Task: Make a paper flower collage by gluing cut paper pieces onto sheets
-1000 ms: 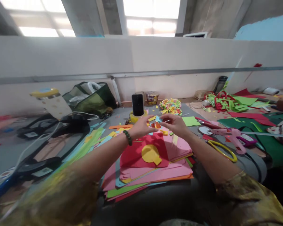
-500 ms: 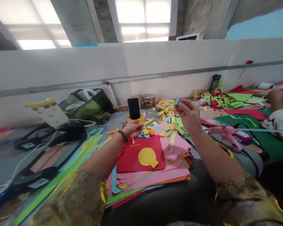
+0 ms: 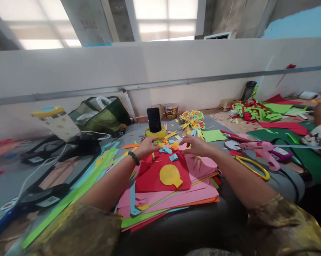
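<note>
My left hand, a dark beaded bracelet on its wrist, rests at the left edge of a pile of small folded paper pieces, fingers and thumb apart. Over the pile's right side hovers my right hand, fingers curved and spread, with nothing visible in them. A light blue folded piece lies just left of it, at the top of a red sheet. Lower on that sheet sits a yellow paper disc with a small yellow folded piece at its edge. Pink and other coloured sheets are stacked underneath.
A phone stands in a yellow tape roll behind the pile. On the right are a pink glue gun, yellow-handled scissors and another person's sleeve. Long green strips lie left. A paper pompom sits behind.
My right hand has come down and left from above the table to the pile. The light blue piece it held now lies on the red sheet. My left hand's fingers have spread.
</note>
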The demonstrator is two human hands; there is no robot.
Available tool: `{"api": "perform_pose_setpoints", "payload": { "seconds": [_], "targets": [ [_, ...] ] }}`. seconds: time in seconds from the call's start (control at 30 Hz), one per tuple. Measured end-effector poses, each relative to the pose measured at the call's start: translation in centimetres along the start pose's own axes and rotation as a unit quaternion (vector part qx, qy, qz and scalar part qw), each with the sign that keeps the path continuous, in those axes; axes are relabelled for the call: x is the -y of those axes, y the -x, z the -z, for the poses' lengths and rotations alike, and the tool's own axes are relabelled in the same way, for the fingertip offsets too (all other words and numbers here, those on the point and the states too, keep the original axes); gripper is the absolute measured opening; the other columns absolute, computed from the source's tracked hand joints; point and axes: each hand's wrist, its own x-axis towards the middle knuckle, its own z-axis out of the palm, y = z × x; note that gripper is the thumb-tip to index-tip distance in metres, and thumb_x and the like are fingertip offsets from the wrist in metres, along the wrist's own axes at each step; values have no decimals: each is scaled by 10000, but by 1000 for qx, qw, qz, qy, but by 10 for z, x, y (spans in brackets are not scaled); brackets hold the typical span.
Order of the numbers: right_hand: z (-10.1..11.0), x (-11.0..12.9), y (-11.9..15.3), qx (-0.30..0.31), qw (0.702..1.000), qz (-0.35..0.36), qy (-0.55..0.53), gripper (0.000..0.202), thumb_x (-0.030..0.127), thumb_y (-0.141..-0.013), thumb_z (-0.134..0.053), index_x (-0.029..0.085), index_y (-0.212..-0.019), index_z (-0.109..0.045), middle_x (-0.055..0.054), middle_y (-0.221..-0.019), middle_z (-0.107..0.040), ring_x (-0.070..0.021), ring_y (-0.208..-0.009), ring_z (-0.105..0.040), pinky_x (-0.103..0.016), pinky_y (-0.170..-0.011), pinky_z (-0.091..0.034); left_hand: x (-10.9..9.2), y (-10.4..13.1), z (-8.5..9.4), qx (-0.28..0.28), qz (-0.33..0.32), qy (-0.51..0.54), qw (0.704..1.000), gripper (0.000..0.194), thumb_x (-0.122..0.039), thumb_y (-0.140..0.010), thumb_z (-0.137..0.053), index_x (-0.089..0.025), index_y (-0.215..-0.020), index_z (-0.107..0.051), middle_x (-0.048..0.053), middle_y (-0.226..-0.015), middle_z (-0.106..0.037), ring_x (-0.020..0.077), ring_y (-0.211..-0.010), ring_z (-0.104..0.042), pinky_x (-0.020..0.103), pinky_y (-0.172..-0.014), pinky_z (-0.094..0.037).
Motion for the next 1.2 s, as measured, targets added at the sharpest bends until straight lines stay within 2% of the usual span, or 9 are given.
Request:
{"api": "perform_pose_setpoints", "payload": {
  "seconds": [0.17, 0.3, 0.4, 0.5, 0.6, 0.73, 0.87, 0.97, 1.2],
  "targets": [
    [3, -11, 0, 5, 997, -48, 66, 138, 150, -746, -704, 153, -865, -772, -126, -854, -759, -251, -771, -695, -273, -600, -437, 3, 27, 3, -85, -141, -183, 969, 229, -245, -763, -608, -187, -935, -748, 94, -996, -692, 277, -1019, -633, 428, -949, -498],
    [2, -13, -3, -21, 996, -55, 59, 143, 107, -767, -625, 152, -701, -744, -115, -745, -747, -235, -697, -679, -275, -564, -396, 6, 49, -6, -103, -196, -193, 956, 224, -231, -819, -541, -193, -891, -749, 95, -982, -675, 248, -969, -631, 404, -907, -509],
    [6, -15, -2, -67, 995, -59, 44, 197, 145, -838, -560, 162, -754, -737, -84, -749, -746, -195, -673, -666, -264, -577, -422, 8, 56, -9, -110, -207, -154, 960, 207, -240, -823, -543, -193, -852, -743, 97, -970, -676, 238, -948, -632, 389, -884, -515],
    [9, -12, 2, -147, 989, -24, -26, 227, 256, -908, -520, 174, -880, -730, -62, -824, -750, -173, -719, -672, -258, -619, -478, 7, 58, -11, -118, -191, -91, 970, 207, -292, -834, -561, -196, -892, -736, 85, -952, -680, 211, -882, -629, 353, -818, -528],
    [5, 0, 8, -194, 956, 75, -207, 277, 417, -893, -582, 181, -895, -728, -58, -838, -746, -180, -744, -690, -280, -651, -533, 2, 61, -15, -82, -164, -4, 983, 296, -381, -817, -624, -190, -1021, -721, 74, -957, -690, 175, -786, -620, 309, -726, -529],
    [-6, 20, 13, -153, 932, 162, -284, 275, 465, -880, -634, 216, -895, -748, -52, -874, -762, -183, -802, -706, -317, -740, -571, -9, 69, -22, 23, -83, 150, 985, 509, -555, -781, -673, -186, -1131, -699, 68, -966, -712, 167, -774, -651, 303, -731, -545],
    [-10, 27, 14, -140, 931, 225, -250, 173, 359, -902, -626, 255, -871, -760, -33, -915, -769, -174, -859, -702, -339, -822, -570, -14, 74, -26, 52, -1, 271, 961, 477, -572, -683, -771, -172, -943, -750, 47, -828, -726, 169, -740, -668, 323, -760, -562],
    [-11, 27, 16, -129, 926, 236, -266, 132, 296, -888, -632, 238, -883, -751, -42, -935, -760, -169, -884, -697, -330, -825, -571, -14, 74, -26, 41, 22, 309, 950, 376, -456, -566, -872, -175, -780, -742, 32, -770, -735, 168, -719, -669, 311, -739, -561],
    [-20, 28, 18, -59, 920, 148, -358, 251, 361, -763, -766, 193, -935, -694, -50, -959, -722, -161, -821, -692, -319, -790, -603, -15, 77, -28, -2, 8, 243, 970, 277, -415, -602, -828, -180, -706, -725, 35, -749, -745, 190, -737, -674, 318, -721, -558]
  ]
}}
